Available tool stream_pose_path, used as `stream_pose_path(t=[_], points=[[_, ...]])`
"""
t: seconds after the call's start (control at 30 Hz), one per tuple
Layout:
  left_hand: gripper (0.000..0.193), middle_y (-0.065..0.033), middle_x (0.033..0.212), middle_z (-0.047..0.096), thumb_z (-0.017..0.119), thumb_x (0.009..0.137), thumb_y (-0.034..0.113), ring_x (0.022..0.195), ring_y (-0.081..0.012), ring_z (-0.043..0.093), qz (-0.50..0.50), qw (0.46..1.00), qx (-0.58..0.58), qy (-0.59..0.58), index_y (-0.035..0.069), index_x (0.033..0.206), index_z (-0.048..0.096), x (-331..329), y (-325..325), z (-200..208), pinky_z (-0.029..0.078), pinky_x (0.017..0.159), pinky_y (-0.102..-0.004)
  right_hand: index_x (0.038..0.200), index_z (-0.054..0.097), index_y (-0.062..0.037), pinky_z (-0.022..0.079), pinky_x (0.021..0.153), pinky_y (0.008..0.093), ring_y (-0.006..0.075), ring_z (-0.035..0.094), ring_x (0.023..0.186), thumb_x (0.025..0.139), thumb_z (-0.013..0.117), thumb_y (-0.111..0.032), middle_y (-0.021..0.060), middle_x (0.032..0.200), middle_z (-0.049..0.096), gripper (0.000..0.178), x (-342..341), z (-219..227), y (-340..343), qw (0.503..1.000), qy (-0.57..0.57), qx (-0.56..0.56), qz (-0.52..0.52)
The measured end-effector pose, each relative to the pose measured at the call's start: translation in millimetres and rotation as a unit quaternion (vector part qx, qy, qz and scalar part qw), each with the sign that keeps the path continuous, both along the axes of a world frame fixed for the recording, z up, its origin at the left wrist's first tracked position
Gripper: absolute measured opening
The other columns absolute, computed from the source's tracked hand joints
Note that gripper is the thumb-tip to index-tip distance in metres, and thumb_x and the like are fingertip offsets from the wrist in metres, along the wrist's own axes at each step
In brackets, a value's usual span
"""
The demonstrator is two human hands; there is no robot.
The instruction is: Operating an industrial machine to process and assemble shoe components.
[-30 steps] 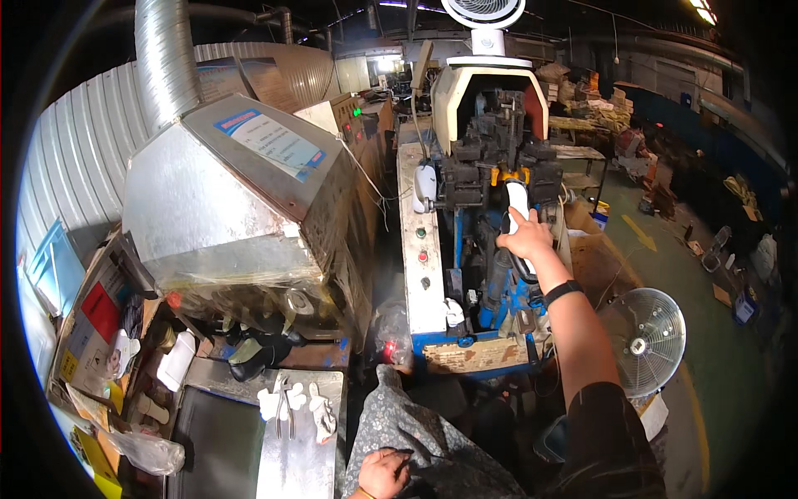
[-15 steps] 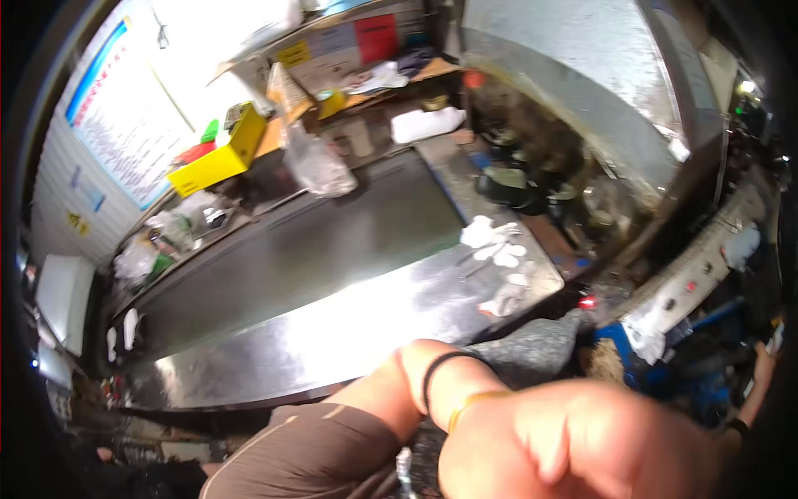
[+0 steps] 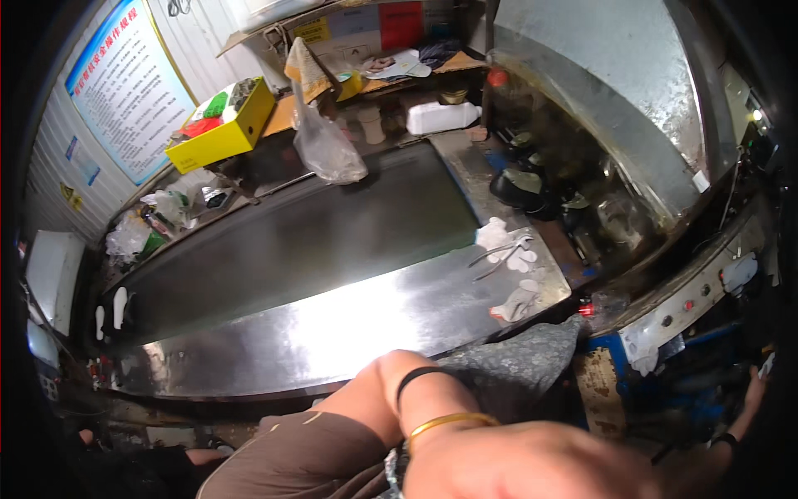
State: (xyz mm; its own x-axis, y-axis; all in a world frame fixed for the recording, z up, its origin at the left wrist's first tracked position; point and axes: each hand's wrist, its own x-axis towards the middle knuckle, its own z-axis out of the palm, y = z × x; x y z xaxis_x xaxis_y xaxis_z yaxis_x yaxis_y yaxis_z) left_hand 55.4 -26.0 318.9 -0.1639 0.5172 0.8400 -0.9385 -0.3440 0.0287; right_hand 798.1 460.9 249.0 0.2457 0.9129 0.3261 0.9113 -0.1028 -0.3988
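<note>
My left hand (image 3: 540,466) looms close and blurred at the bottom, with a gold bangle and a black band on its bent arm. Its fingers are hidden, so I cannot tell what it touches. At the far right edge, my right hand (image 3: 755,389), black band at the wrist, is closed around a small pale object (image 3: 766,366) too small to name. Beyond my left arm stretches a metal-topped workbench (image 3: 249,349). Metal pliers (image 3: 501,254) rest on white gloves (image 3: 492,233) at its right end, and another pale glove (image 3: 519,301) lies nearer.
A yellow box (image 3: 220,145) stands at the back left beside a hanging plastic bag (image 3: 328,154). White insole-shaped pieces (image 3: 120,306) lie at the bench's left end. A control panel (image 3: 686,312) and a wooden board (image 3: 600,387) are to the right. A grey patterned cloth (image 3: 524,358) borders the bench.
The view has shifted slightly and become sharper. My left hand sits lower and further left in the picture. My right hand appears a little lower, still around the pale object.
</note>
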Motion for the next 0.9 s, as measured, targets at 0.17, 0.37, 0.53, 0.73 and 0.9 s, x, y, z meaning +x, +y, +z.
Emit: stream_pose_path(t=[0.17, 0.37, 0.53, 0.73, 0.9], points=[[0.057, -0.0331, 0.124, 0.06, 0.042, 0.104, 0.037, 0.123, -0.0488, 0.052, 0.121, 0.969, 0.141, 0.16, -0.012, 0.126, 0.058, -22.4, 12.7, -17.2, 0.037, 0.107, -0.0544, 0.151, 0.035, -0.0071, 0.03, 0.113, 0.0411, 0.036, 0.043, 0.136, 0.081, 0.063, -0.047, 0.0252, 0.146, 0.043, 0.085, -258.5, -22.4, -42.8, 0.996, -0.049, -0.071, -0.022], [0.075, -0.035, 0.144, 0.039, 0.039, 0.101, 0.051, 0.146, -0.0421, 0.021, -0.131, 0.967, 0.155, 0.157, -0.015, 0.136, 0.044, -31.2, 6.0, -18.2, 0.011, 0.12, -0.0489, 0.153, 0.035, -0.0177, 0.029, 0.113, 0.0455, 0.0409, 0.037, 0.138, 0.08, 0.057, -0.055, 0.025, 0.151, 0.037, 0.085, -216.7, 24.5, -90.3, 0.987, -0.096, -0.054, -0.113], [0.074, -0.0416, 0.114, 0.059, 0.043, 0.099, 0.048, 0.116, -0.0555, 0.055, -0.019, 0.988, 0.151, 0.032, -0.022, 0.123, 0.053, -7.3, 20.8, -24.6, 0.039, 0.105, -0.059, 0.153, 0.034, -0.0192, 0.029, 0.112, 0.0453, 0.0411, 0.037, 0.138, 0.079, 0.057, -0.057, 0.0241, 0.151, 0.037, 0.086, -218.7, 14.1, -73.5, 0.992, -0.078, -0.061, -0.077], [0.062, -0.0393, 0.116, 0.058, 0.043, 0.101, 0.04, 0.115, -0.0536, 0.055, -0.002, 0.987, 0.158, 0.007, -0.016, 0.121, 0.057, -3.0, 33.3, -28.2, 0.046, 0.098, -0.0559, 0.145, 0.042, 0.0039, 0.03, 0.111, 0.0343, 0.0288, 0.044, 0.136, 0.086, 0.065, -0.043, 0.0201, 0.145, 0.048, 0.079, -162.1, 31.4, -51.2, 0.998, 0.004, -0.042, 0.042], [0.058, -0.0361, 0.121, 0.056, 0.045, 0.1, 0.038, 0.119, -0.0492, 0.053, -0.024, 0.998, 0.054, 0.011, -0.015, 0.125, 0.054, 94.7, -8.3, -67.4, 0.044, 0.101, -0.0535, 0.145, 0.041, 0.005, 0.031, 0.111, 0.0329, 0.0259, 0.045, 0.135, 0.084, 0.066, -0.043, 0.0187, 0.144, 0.05, 0.081, -183.8, 25.2, -29.3, 0.996, 0.023, -0.07, 0.043]])
